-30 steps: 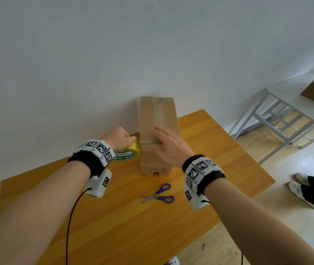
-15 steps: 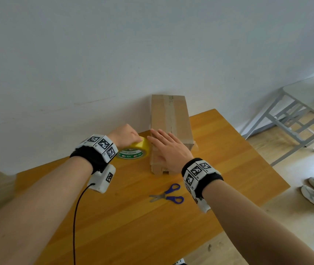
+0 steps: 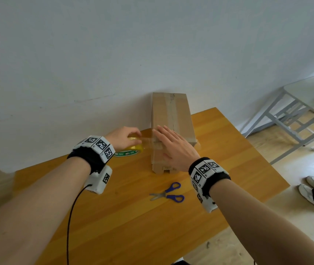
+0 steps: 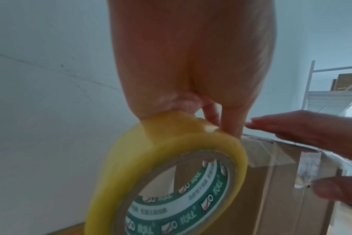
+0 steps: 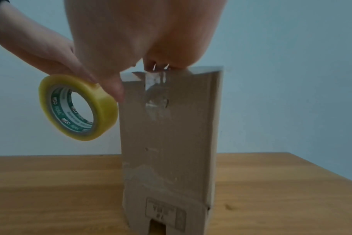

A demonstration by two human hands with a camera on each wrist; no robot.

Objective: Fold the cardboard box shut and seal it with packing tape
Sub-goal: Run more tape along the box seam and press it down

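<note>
Left hand (image 3: 122, 137) curled round yellow packing tape roll (image 4: 171, 167), held off the table just left of the cardboard box (image 3: 171, 119); clear strip stretched from roll to box top. Right hand (image 3: 173, 148) flat, fingers straight, pressing on top near end of the box, thumb down its left side. Box upright on wooden table (image 3: 133, 226), against the wall. Blue-handled scissors (image 3: 168, 194) lying nearer, apart from the box.

left hand (image 3: 122, 137) fingers curled in a grip, right hand (image 3: 173, 146) flat, fingers straight
</note>
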